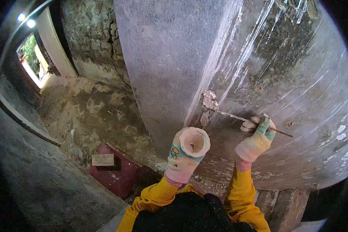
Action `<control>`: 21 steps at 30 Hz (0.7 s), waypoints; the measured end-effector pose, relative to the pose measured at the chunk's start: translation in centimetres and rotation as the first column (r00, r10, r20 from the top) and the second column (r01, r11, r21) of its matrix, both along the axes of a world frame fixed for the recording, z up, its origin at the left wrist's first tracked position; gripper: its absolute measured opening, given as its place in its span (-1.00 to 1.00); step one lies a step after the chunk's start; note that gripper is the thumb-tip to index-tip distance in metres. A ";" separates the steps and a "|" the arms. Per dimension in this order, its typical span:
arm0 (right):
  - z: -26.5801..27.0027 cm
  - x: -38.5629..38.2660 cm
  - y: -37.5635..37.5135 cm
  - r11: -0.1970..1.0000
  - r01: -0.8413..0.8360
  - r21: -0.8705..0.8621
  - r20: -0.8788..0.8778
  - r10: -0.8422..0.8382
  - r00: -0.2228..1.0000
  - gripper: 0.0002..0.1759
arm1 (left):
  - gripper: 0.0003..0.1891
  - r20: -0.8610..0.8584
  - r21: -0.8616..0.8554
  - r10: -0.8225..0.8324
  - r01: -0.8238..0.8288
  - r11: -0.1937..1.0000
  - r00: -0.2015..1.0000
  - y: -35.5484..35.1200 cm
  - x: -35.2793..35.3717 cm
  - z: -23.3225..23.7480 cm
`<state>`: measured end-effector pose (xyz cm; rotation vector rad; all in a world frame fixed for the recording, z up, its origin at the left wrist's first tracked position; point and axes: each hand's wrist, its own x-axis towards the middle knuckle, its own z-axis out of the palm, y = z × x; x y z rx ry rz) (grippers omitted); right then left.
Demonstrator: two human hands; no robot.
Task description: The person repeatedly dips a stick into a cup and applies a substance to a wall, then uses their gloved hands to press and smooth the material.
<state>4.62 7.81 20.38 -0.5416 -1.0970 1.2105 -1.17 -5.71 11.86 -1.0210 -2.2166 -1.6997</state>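
Observation:
My left hand (183, 164), in a pale printed glove, is closed around a small round bowl (205, 144) caked with light plaster. The bowl's mouth faces up, and a little material shows at its bottom. My right hand (255, 143), in a green and cream glove, grips a thin rod-like spatula (236, 116). Its handle end sticks out to the right of the fist. Leftward, the spatula's whitish tip meets or nearly meets a lumpy patch of wet plaster (210, 99) on the curved grey wall (162, 58). A second, darker dab of plaster lies just under that patch.
White streaks run down the wall above my right hand. At lower left a dark red board (118, 179) carries a pale block (103, 159). Wooden planks (284, 207) stand at lower right. A bright doorway (31, 58) opens at upper left beyond the stained floor (89, 116).

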 end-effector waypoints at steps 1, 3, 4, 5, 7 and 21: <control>-0.1 0.0 0.0 1.000 0.004 -0.006 0.040 -0.004 0.999 -0.84 | -0.37 0.061 0.047 -0.034 0.031 0.998 0.998 0.1 0.1 -0.2; -0.2 -0.3 0.0 1.000 0.007 -0.012 0.077 -0.006 0.997 -0.84 | -0.37 0.059 0.031 -0.027 0.025 0.999 0.998 -0.1 0.3 0.9; -0.2 -0.6 0.0 1.000 0.013 -0.006 0.068 -0.012 0.998 -0.84 | -0.37 0.057 0.014 -0.018 0.017 1.000 0.998 -0.1 0.3 1.3; -0.2 -0.8 0.0 1.000 0.020 0.000 0.058 -0.020 0.998 -0.84 | -0.37 0.056 0.013 -0.017 0.017 1.000 0.998 -0.1 0.3 0.8; -0.3 -0.6 0.2 1.000 0.012 0.007 0.051 -0.012 0.999 -0.84 | -0.36 0.106 0.080 -0.073 0.065 0.995 0.992 0.2 0.2 -0.5; -0.4 -0.3 0.3 1.000 -0.009 0.026 -0.009 0.009 1.000 -0.85 | -0.38 0.009 -0.022 0.021 -0.021 1.000 1.000 0.1 0.6 1.3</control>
